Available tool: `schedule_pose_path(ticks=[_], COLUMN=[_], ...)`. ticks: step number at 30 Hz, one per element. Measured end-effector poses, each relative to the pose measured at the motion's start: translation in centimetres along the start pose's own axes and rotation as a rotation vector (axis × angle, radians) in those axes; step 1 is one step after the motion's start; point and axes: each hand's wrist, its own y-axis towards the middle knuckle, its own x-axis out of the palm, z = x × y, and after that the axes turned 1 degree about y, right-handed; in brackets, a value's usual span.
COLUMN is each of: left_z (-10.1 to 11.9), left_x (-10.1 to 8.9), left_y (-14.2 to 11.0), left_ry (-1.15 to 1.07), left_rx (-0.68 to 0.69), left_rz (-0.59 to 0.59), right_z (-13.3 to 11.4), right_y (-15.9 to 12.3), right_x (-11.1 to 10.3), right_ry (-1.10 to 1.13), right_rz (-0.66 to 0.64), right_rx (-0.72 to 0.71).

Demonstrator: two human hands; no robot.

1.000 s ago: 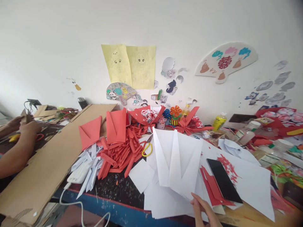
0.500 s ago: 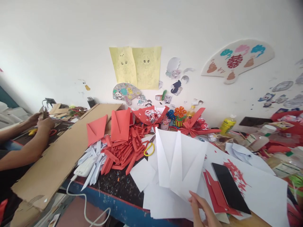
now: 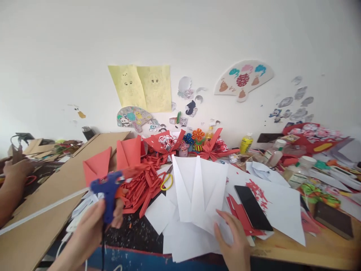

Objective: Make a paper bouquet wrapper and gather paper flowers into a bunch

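Red 囍 [image 3: 242, 79] on white fan [image 3: 258, 83], yellow bottle label [image 3: 246, 144] illegible

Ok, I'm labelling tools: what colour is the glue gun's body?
The plastic glue gun is blue, clearest in the head view.

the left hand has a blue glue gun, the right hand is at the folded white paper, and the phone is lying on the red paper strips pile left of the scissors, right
The phone is the mistake: the head view shows it right of the folded white paper, partly over flat red paper.
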Motion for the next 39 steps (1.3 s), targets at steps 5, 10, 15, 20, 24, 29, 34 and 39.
schedule_pose_path(ticks=[5,10,15,20,24,29,34,39], left_z=[2.4,3.2,2.4,1.8,1.4,1.0,-1.2,-3.7], left_x=[6.1,10.7,13.0,14.7,16.1,17.1,16.5,14.6], left_y=[1.2,1.8,3.4,5.2,5.9,6.4,6.4,6.0], left_ry=[-0.524,-0.540,-0.514,-0.500,-0.537,-0.608,-0.741,-0.883], left_rx=[-0.120,-0.032,0.028,0.068,0.050,0.019,-0.006,0.046], left_rz=[-0.594,-0.677,-0.701,-0.705,-0.723,-0.712,-0.735,-0.767], right_z=[-0.9,-1.2,-0.5,0.3,0.7,0.2,-0.3,-1.4], right_y=[0.2,0.2,0.0,-0.5,-0.8,-1.1,-0.5,2.7], right_x=[0.9,2.1,2.9,3.0,3.1,3.4,2.7,1.5], right_ry=[-0.178,-0.397,-0.363,-0.253,-0.206,-0.187,-0.190,-0.009], right_rz=[-0.175,-0.314,-0.280,-0.220,-0.202,-0.186,-0.276,-0.163], right_rx=[-0.173,-0.368,-0.411,-0.413,-0.359,-0.197,-0.242,0.051])
